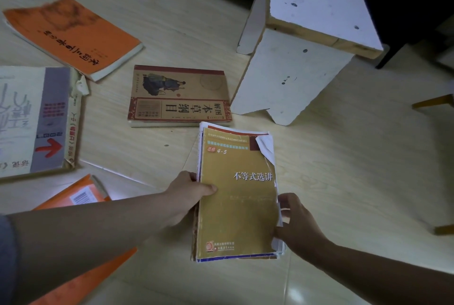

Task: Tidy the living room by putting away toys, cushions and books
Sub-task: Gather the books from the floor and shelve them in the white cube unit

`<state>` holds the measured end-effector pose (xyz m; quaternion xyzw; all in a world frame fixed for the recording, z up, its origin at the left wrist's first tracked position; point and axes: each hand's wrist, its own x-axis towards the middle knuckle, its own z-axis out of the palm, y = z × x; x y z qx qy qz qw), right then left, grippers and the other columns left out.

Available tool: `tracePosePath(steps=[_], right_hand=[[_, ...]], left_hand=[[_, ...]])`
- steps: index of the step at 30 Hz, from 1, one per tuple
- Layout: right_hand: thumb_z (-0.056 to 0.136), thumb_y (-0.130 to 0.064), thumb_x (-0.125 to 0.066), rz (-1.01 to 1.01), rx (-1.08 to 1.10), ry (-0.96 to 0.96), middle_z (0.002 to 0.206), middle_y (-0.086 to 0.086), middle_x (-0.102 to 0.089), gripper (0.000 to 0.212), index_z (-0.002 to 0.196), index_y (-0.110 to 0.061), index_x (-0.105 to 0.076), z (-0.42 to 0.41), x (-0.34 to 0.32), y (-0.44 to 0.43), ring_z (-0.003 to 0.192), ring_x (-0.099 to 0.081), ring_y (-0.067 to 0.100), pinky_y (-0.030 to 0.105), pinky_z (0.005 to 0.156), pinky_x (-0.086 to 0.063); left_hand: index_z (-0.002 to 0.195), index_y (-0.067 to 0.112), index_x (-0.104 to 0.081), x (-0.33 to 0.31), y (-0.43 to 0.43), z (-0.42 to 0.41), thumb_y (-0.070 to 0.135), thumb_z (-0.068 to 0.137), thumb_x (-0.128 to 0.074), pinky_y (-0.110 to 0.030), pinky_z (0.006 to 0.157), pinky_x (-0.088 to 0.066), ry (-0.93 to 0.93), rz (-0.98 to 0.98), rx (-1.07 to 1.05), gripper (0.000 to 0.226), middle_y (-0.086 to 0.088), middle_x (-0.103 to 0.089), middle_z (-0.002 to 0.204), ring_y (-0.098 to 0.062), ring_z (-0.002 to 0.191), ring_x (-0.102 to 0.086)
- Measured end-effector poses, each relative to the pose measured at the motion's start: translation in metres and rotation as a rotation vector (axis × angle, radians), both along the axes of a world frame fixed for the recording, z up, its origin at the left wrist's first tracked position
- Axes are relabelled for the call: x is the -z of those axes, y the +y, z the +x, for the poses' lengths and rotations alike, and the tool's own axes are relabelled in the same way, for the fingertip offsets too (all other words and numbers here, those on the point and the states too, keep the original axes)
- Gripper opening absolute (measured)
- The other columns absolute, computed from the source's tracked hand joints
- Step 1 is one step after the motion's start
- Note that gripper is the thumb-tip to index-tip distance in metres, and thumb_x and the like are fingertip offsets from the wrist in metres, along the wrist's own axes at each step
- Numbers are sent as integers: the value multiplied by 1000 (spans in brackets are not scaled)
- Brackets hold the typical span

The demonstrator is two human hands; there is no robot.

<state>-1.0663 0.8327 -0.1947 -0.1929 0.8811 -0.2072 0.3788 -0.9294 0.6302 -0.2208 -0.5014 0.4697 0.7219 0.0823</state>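
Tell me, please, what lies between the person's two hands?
In the head view, a stack of books with a mustard-yellow top cover lies between the left hand and right hand, each gripping a side.

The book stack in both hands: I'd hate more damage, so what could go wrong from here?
The stack is uneven, held only at its side edges by the left hand and right hand, so a thin book might slip out. Its top cover's torn corner could rip further. Lifting forward may bump the white stool.
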Motion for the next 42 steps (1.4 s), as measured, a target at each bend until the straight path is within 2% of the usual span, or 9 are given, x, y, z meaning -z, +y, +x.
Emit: tracePosePath(steps=[4,9,14,20,24,30,35,38,42], right_hand=[[72,0,-73,26,48,-105,105,-1,-57,83,143,-10,-31,-16,-5,-14,99,-58,20,28,76,-47],[58,-20,-88,-130,112,-251,114,0,-66,85,132,-14,-47,-41,-7,-31,101,-65,16,30,83,-54],[77,-8,-75,-215,111,-519,112,5,-71,46,121,-13,-60,-54,-21,-32,103,-68,22,33,90,-54],[72,-13,-80,-446,127,-165,108,0,-72,52,120,-13,-60,-61,-47,-42,97,-70,15,30,84,-57],[76,-5,-76,-636,164,46,105,-5,-72,47,118,-16,-58,-60,-68,-49,94,-69,7,23,79,-56],[79,-14,-76,-592,132,211,100,-7,-70,39,114,-18,-60,-48,-60,-38,89,-66,2,10,70,-50],[83,-27,-73,-496,105,214,101,-8,-68,35,113,-18,-59,-46,-55,-34,89,-61,-2,2,63,-43],[85,-28,-70,-467,90,185,99,-18,-65,34,116,-20,-58,-45,-52,-34,85,-59,-15,1,65,-44],[85,-24,-71,-460,109,148,98,-18,-65,36,118,-18,-57,-45,-44,-33,85,-59,-11,0,64,-43]], left_hand=[[111,10,-61,-3,5,2,7,83,-69,-47,98,-48,88,-74,13,30,-7,-69,109,-27,102,-64],[105,15,-59,-18,11,15,12,72,-74,-48,93,-52,230,-151,54,36,-15,-69,101,-30,96,-67],[102,15,-59,-30,12,19,20,65,-72,-53,93,-50,297,-223,109,39,-20,-67,102,-35,98,-65],[102,16,-57,-47,-4,6,1,75,-72,-44,89,-53,420,-392,74,35,-8,-70,101,-25,98,-67],[110,33,-53,-65,-10,-7,-9,80,-65,-33,89,-52,525,-554,44,53,5,-68,109,-13,104,-64],[104,47,-46,-66,-13,-9,1,83,-66,-46,90,-51,465,-749,151,54,9,-66,105,-21,101,-61],[117,38,-40,-66,-12,-13,11,89,-63,-14,77,-45,451,-733,242,45,21,-60,105,-3,100,-58],[118,34,-44,-61,-17,-11,17,89,-64,-21,80,-48,417,-725,286,40,14,-63,109,-8,101,-59],[118,26,-52,-51,-23,-6,22,86,-67,-38,90,-50,344,-758,327,36,11,-65,109,-13,101,-61]])
